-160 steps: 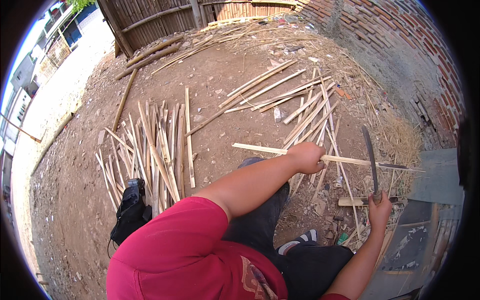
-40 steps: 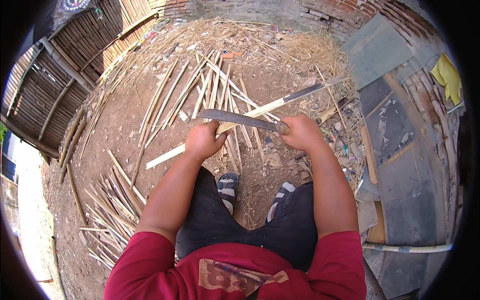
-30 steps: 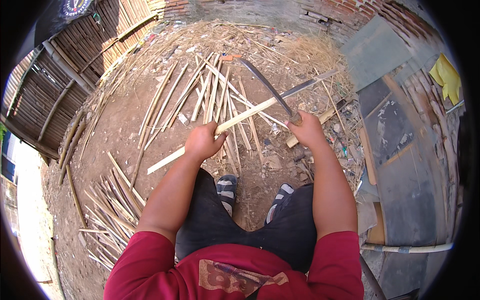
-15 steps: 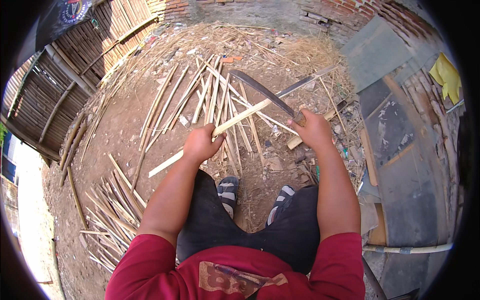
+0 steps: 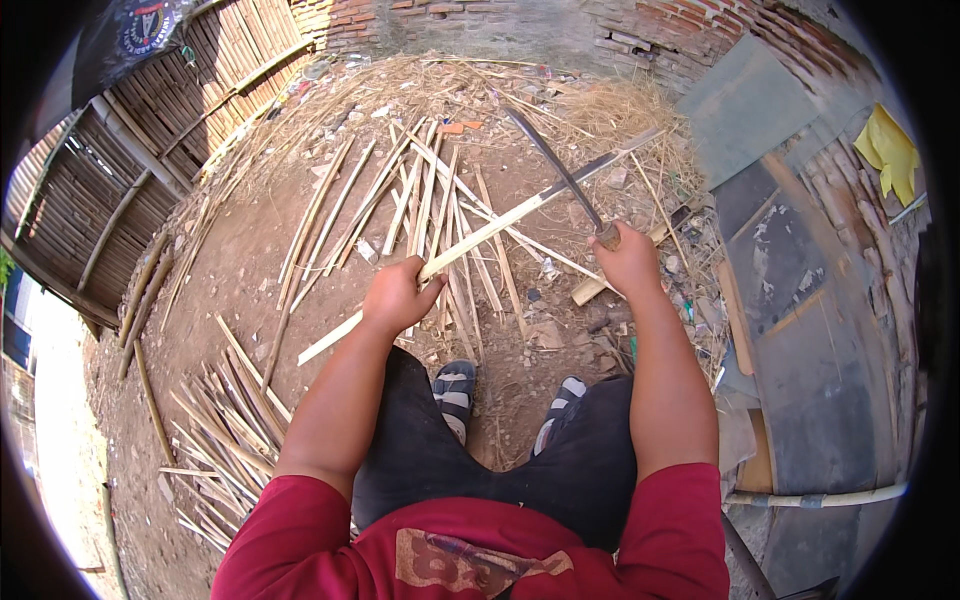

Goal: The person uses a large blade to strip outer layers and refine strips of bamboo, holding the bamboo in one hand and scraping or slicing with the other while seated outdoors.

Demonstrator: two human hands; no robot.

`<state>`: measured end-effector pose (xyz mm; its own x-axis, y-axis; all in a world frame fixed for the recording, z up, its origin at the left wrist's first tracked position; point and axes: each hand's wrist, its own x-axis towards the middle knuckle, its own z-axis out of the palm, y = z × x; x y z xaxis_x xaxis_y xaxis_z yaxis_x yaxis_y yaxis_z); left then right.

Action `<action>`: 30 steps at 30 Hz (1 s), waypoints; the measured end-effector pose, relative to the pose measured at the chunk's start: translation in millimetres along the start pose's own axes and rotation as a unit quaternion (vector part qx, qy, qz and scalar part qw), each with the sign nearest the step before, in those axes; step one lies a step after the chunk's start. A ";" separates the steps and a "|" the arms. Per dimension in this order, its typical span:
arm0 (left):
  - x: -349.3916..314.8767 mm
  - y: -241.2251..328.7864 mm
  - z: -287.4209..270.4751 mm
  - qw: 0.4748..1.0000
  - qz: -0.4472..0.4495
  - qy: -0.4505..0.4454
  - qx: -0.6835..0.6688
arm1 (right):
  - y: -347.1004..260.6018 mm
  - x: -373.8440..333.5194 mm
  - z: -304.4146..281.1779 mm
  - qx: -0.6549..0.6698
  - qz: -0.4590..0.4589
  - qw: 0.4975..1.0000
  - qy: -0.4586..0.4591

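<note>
My left hand (image 5: 396, 296) is closed around a long pale bamboo strip (image 5: 488, 230), which slants from near my left knee up to the far right; its far part is darker. Closed on the wooden handle, my right hand (image 5: 630, 262) holds a machete (image 5: 541, 146) with a long dark, narrow blade. The blade points away and to the left, crossing the strip well beyond my left hand. Whether blade and strip touch at the crossing I cannot tell. Beneath them, several split bamboo strips (image 5: 318, 210) lie spread on the dirt ground.
A heap of thin strips (image 5: 225, 420) lies beside my left leg. A short wood block (image 5: 590, 291) rests below my right hand. Dark boards (image 5: 810, 350) line the right side, with a yellow cloth (image 5: 888, 150) beyond. A bamboo fence (image 5: 140, 170) stands left; a brick wall (image 5: 480, 35) rises behind.
My right hand has moved slightly right and the machete has turned, its tip swinging away and to the right. The blade looks straighter now. My left hand keeps its hold on the bamboo strip.
</note>
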<state>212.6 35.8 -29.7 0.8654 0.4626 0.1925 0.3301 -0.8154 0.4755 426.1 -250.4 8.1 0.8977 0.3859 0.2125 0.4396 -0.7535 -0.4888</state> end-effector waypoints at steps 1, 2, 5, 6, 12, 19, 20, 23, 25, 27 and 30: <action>-0.5 2.5 0.1 1.000 0.001 -0.003 -0.001 | -2.2 -2.8 0.3 -0.007 -0.011 1.000 -0.014; 0.2 5.4 1.1 1.000 0.006 -0.006 -0.002 | -5.7 -4.8 0.4 -0.033 -0.041 0.997 -0.049; -0.6 4.3 1.2 1.000 0.015 -0.010 0.006 | -26.3 -11.6 -3.2 -0.086 -0.129 0.981 -0.118; -1.0 3.9 1.9 1.000 0.020 -0.009 0.008 | -26.3 -12.5 -4.7 -0.098 -0.148 0.977 -0.115; -0.5 3.5 -3.7 1.000 0.000 -0.008 0.017 | 8.0 4.1 -3.5 -0.010 0.013 1.000 0.005; 2.4 3.5 3.6 0.999 0.024 -0.001 0.031 | -23.7 -13.5 -11.1 -0.084 -0.069 0.989 -0.104; 0.8 3.8 4.5 0.999 0.022 -0.002 0.023 | -29.9 -16.1 -12.2 -0.114 -0.096 0.980 -0.131; -2.9 3.7 -0.7 1.000 0.014 0.012 0.010 | -35.7 -13.5 -15.1 -0.119 -0.153 0.974 -0.121; -3.3 9.6 -4.8 0.999 0.016 0.036 0.004 | -12.3 -3.4 -10.5 -0.026 -0.069 0.995 -0.073; -3.0 3.9 -3.2 0.998 0.027 0.059 0.005 | 5.1 4.3 -1.7 0.031 -0.019 0.999 -0.014; -5.9 7.8 -4.8 0.999 -0.009 0.046 0.002 | 5.3 2.8 3.5 0.075 -0.002 0.997 0.033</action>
<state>208.2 28.3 -22.9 0.8207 0.5074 0.2628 0.3471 -0.8080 0.4761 430.9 -251.4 3.2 0.8982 0.3487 0.2677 0.4382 -0.6617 -0.6084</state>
